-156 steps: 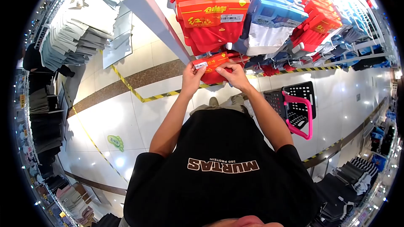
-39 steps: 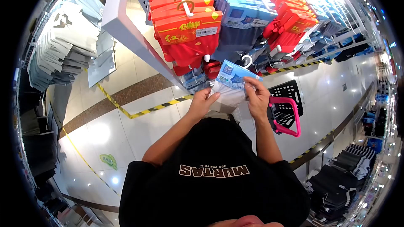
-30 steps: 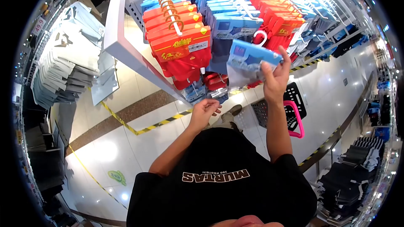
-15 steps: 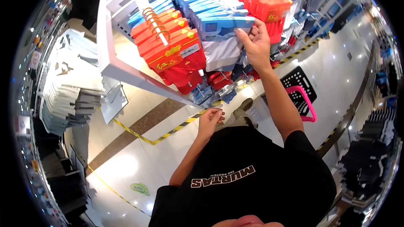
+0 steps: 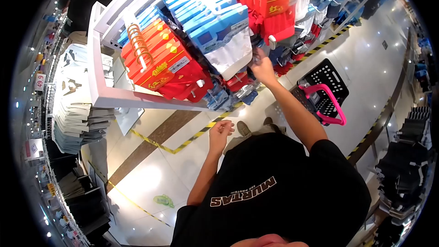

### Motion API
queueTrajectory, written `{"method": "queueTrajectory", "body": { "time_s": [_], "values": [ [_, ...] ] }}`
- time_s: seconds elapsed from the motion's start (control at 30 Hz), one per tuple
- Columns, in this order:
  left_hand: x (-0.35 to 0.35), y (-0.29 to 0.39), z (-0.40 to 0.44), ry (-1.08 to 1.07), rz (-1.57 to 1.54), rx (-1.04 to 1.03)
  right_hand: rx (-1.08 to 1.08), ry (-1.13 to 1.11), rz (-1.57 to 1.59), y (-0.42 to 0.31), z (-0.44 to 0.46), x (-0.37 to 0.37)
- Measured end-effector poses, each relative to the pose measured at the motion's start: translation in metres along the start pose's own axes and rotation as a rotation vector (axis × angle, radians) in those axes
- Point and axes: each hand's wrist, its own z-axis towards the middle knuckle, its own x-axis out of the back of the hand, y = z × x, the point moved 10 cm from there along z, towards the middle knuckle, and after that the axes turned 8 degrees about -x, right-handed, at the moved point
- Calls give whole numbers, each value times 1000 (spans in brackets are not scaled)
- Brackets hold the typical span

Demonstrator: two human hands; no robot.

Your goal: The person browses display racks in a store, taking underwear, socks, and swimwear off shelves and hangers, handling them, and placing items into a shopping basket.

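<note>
My right hand [image 5: 264,67] is at the lower edge of a row of blue-topped packs with white cloth [image 5: 219,32]. Its fingertips are blurred and partly hidden among the lower hanging packs, so I cannot tell whether they grip anything. Nearby on the right hang red packs [image 5: 276,13], with a white hook tip below them. My left hand [image 5: 221,130] is over the floor in front of the rack, fingers loosely bent and slightly apart, holding nothing. Left of the blue row, more red packs [image 5: 160,64] hang from a hook with orange rings.
The white rack frame [image 5: 93,64] slants across the left front. A black basket with a pink handle [image 5: 331,105] stands on the floor to my right. Folded pale clothes [image 5: 75,123] are stacked at left, dark clothes [image 5: 402,155] at right. A person in black [image 5: 87,9] is at upper left.
My right hand has come off the front blue pack's top corner and moved down and slightly left. The blue packs now hang straighter. My left hand has shifted slightly; the view has turned a little.
</note>
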Motion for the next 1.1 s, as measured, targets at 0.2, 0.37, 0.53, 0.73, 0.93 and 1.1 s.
{"method": "queueTrajectory", "body": {
  "time_s": [0.2, 0.37, 0.53, 0.73, 0.93, 1.1],
  "values": [
    [-48, 6, -10, 46, -61, 40, 75, -195, -128, 21, 30, -39],
    [-77, 14, -21, 97, -31, 41, -196, -303, -226, 42, 19, -43],
    [-88, 20, -22, 170, 8, 37, 53, -321, -251, 26, 23, -43],
    [-97, 26, -44, 305, 19, 62, -160, -412, -149, 24, 12, -21],
    [-81, 15, -41, 384, 44, 23, -88, -762, -163, 3, -11, -1],
    [-78, 20, -11, 433, 108, -114, -206, -842, -5, 8, -28, 12]
  ]
}}
